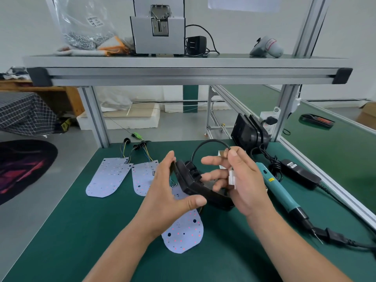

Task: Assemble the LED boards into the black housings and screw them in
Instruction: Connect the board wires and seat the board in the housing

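Observation:
My left hand (169, 192) holds a black housing (195, 184) on edge above the green mat, fingers along its far side and thumb at its near end. A white LED board (184, 231) with red dots lies under it, partly hidden by my wrist. My right hand (238, 180) pinches the housing's black cable (205, 143) between thumb and forefinger, and a white connector (232, 177) rests against that hand. Two more LED boards (107, 178) (142, 176) with coloured wire leads lie to the left.
A teal electric screwdriver (278, 190) lies right of my hands, its cord and black power adapter (301, 174) beyond it. Stacked black housings (248, 132) lean at the back right. The overhead shelf (183, 66) carries a screw feeder (158, 27) and a bag of screws (85, 35).

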A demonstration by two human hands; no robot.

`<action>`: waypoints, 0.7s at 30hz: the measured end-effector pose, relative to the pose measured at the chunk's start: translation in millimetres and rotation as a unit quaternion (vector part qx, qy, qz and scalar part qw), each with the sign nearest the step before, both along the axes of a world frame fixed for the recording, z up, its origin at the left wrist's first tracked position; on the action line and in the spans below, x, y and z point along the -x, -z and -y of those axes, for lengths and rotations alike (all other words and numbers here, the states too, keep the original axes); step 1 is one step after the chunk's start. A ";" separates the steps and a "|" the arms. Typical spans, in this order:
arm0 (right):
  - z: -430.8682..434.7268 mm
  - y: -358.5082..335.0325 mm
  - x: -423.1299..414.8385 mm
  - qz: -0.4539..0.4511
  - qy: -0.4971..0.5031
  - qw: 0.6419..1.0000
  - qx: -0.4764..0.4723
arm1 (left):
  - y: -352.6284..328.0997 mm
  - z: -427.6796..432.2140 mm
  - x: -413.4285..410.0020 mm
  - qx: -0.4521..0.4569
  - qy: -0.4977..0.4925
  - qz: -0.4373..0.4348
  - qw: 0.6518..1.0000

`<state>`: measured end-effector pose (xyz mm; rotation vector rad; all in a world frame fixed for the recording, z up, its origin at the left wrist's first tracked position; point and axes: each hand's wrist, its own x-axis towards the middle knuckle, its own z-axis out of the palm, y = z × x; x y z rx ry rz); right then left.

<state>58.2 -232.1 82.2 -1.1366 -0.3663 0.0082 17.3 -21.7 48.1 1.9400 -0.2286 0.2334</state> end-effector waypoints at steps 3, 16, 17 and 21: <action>0.7 -2.9 -0.3 0.030 0.006 0.999 -0.011 | 1.5 1.4 1.0 -0.006 -0.009 0.025 1.000; 55.1 -53.4 -17.9 0.086 0.056 0.936 -0.336 | 3.6 14.0 11.1 -0.055 -0.005 0.056 0.997; 62.0 -55.8 -19.6 0.093 0.092 0.937 -0.323 | 3.0 14.3 11.2 -0.055 -0.004 0.058 0.997; 76.0 -45.6 -22.3 0.166 0.298 0.940 -0.016 | 3.1 17.0 11.6 -0.067 -0.008 0.067 0.995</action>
